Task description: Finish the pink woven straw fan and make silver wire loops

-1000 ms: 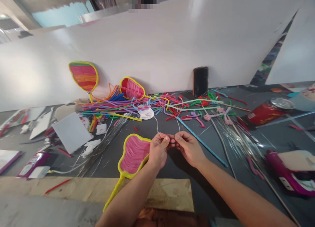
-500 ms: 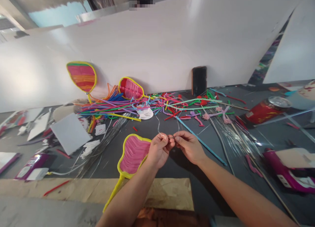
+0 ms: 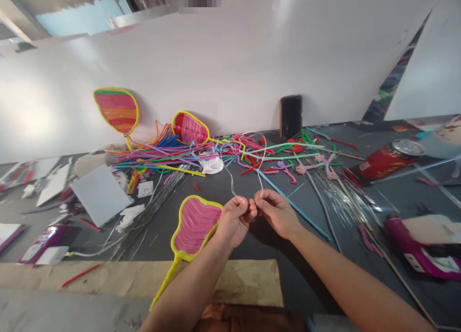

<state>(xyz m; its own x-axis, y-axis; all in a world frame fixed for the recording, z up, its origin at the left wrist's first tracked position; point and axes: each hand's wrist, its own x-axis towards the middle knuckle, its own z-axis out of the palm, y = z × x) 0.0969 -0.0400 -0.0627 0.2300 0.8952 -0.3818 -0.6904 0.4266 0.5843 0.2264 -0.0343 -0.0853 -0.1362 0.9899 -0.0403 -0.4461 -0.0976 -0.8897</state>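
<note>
Between my two hands a thin pale wire (image 3: 265,152) stands up in a rounded loop. My left hand (image 3: 236,216) pinches one end of it, thumb against fingers. The other end is pinched by my right hand (image 3: 276,213), and the fingertips of both hands nearly meet. What lies right between the fingertips is too small to make out. Beside my left forearm lies a pink, yellow-edged paddle shape (image 3: 196,225) with a yellow handle, partly covered by the arm.
Colourful pipe cleaners (image 3: 158,152) heap along the back. Two more yellow-edged paddles, one (image 3: 118,110) upright, lean near the white board. A phone (image 3: 291,116) stands behind. Loose wires (image 3: 144,221) lie left; a red can (image 3: 391,159) and a purple device (image 3: 414,250) are right.
The wire loop now stands out more clearly, rounder and higher above my hands. Both hands stay pinched in nearly the same place, and the view has shifted slightly.
</note>
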